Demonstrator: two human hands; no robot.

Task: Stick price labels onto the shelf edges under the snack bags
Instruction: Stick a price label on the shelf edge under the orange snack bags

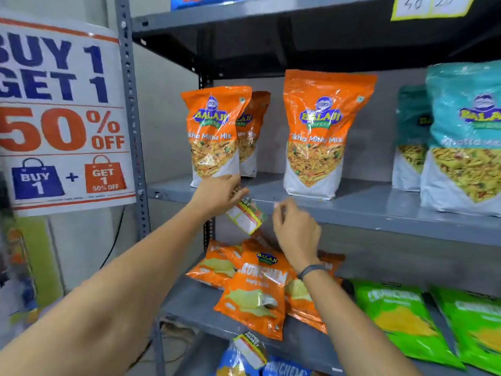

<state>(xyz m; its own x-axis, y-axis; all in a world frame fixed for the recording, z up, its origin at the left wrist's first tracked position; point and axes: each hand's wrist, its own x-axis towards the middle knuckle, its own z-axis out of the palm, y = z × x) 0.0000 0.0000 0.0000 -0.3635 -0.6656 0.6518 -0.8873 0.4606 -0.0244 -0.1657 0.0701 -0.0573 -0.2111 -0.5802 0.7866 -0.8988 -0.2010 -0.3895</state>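
Note:
My left hand (218, 195) holds the top of a price label (245, 215), a white card with yellow and red edging, against the grey shelf edge (379, 221). The label hangs tilted below an orange Balaji snack bag (214, 137). My right hand (294, 230) hovers just right of the label with fingers loosely curled; whether it holds anything I cannot tell. A second orange bag (320, 131) stands further right on the same shelf. Another label (250, 348) hangs on the lower shelf edge.
Teal snack bags (466, 137) stand at the right of the shelf. Orange chip packets (254, 289) and green packets (401, 316) lie on the shelf below. A "Buy 1 Get 1" poster (62, 112) hangs left of the grey rack upright (132, 118).

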